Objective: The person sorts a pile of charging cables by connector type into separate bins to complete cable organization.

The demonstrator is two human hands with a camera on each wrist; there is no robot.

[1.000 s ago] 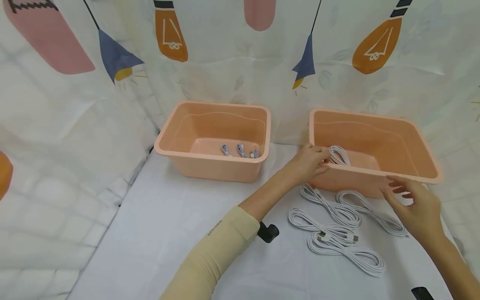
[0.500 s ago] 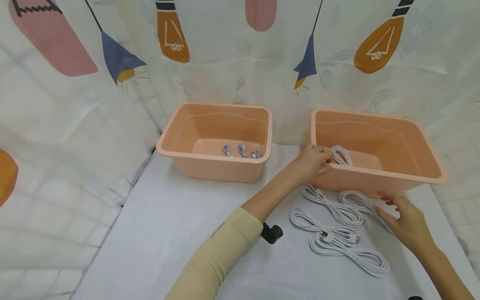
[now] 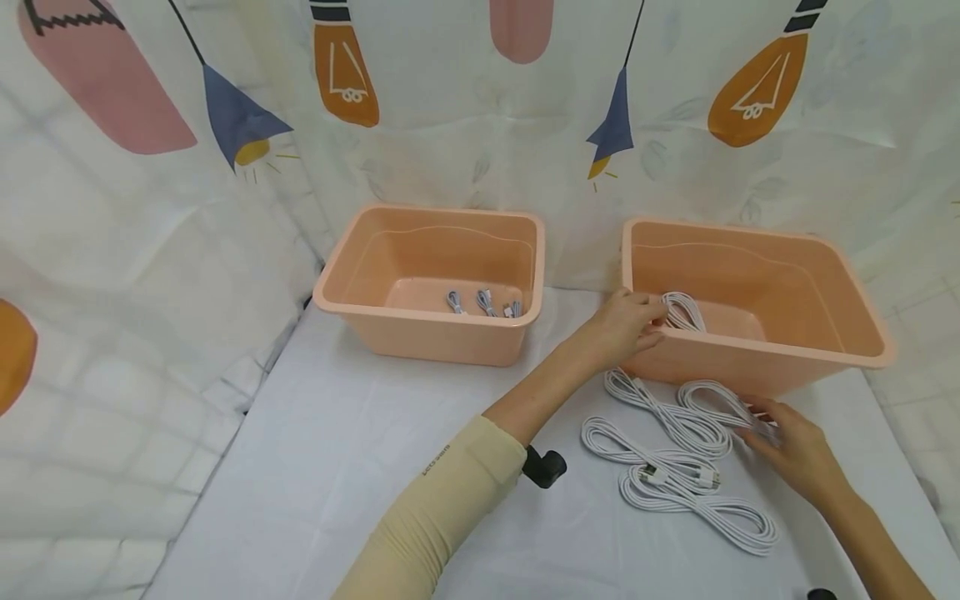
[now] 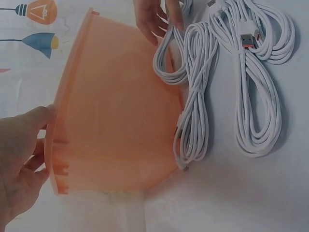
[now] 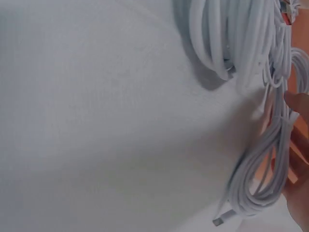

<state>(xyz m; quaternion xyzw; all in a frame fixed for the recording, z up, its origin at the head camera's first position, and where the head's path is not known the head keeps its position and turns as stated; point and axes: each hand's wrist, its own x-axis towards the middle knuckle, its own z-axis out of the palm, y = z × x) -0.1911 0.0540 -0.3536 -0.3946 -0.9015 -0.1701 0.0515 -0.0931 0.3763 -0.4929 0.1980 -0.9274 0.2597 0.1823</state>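
Observation:
My left hand (image 3: 622,325) grips the near-left rim of the right-hand peach plastic bin (image 3: 750,358), thumb and fingers on either side of the rim in the left wrist view. Inside that bin lies a coiled white cable (image 3: 682,312). In front of it, my right hand (image 3: 798,454) pinches the right end of a bundled white USB cable (image 5: 263,183), thumb on the near side and fingers behind. Several more white cables lie to the left and nearer: one bundle (image 3: 697,433) touches the held one, and others with USB plugs (image 4: 260,116) overlap closer in.
A second peach bin (image 3: 420,337) stands to the left, with several short grey-white cables (image 3: 485,302) inside. A patterned curtain (image 3: 450,150) hangs right behind both bins. White cloth (image 3: 360,450) covers the table.
My right hand has come down from the right bin's front rim to the bundled cable and closed round its right end. My left hand has stayed on the bin's rim.

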